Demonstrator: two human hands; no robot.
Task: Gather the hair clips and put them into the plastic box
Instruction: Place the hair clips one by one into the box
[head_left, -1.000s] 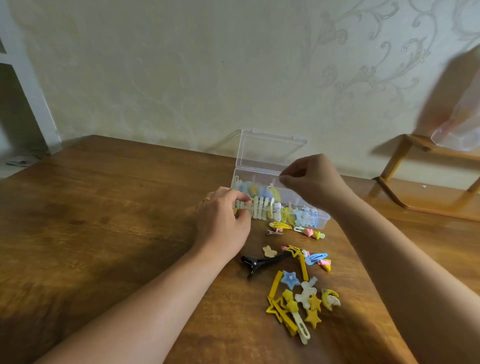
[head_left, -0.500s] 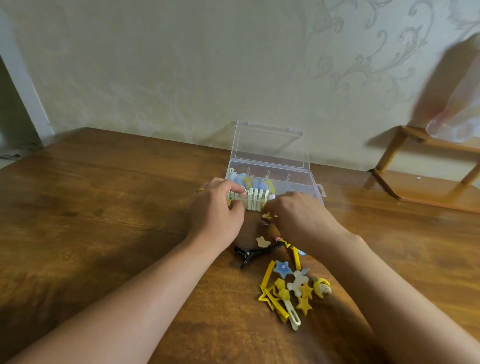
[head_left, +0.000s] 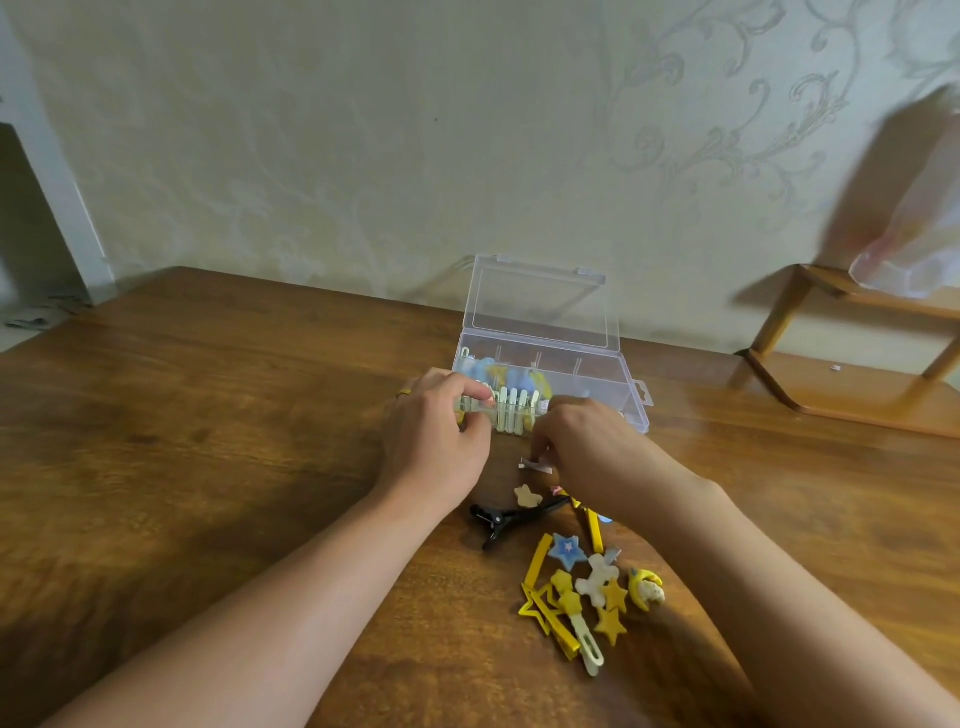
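A clear plastic box (head_left: 631, 395) stands open on the wooden table, its lid (head_left: 540, 306) upright. Blue and yellow clips fill its left compartments, and a row of pale clips (head_left: 514, 410) hangs on its front wall. My left hand (head_left: 439, 436) grips the box's front left edge. My right hand (head_left: 592, 447) is down on the table just in front of the box, fingers pinched on a small silver clip (head_left: 535, 465). A pile of yellow star clips (head_left: 576, 597), a blue star clip (head_left: 567, 550) and a black clip (head_left: 506, 519) lie nearer me.
The table (head_left: 208, 441) runs to a patterned wall behind the box. A low wooden rack (head_left: 857, 384) stands at the right with a plastic bag (head_left: 914, 260) on it. A small beige clip (head_left: 527, 496) lies beside the black one.
My right hand came down from above the box to the table in front of it and closed on a small silver clip. My left hand stayed on the box.
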